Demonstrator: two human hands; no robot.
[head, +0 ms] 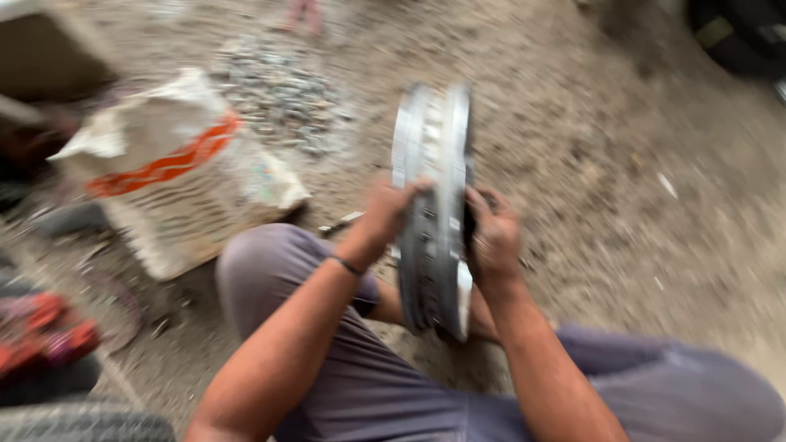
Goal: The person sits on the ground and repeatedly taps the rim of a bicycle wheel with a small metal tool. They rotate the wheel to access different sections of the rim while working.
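Observation:
A shiny metal wheel rim (434,164) stands upright on edge between my knees, seen edge-on and blurred by motion. My left hand (386,214) grips its left side, fingers curled over the edge. On the rim's right side my right hand (493,233) holds it at about the same height. A thin dark band circles my left wrist. My legs in grey-purple trousers (360,385) bend on either side of the rim's lower part.
A white woven sack (176,184) with an orange stripe lies at the left on the dirt ground. A pile of small gravel (282,94) sits behind it. Red objects (41,331) and a tyre tread (82,421) are at the lower left; a dark tyre (741,33) is top right.

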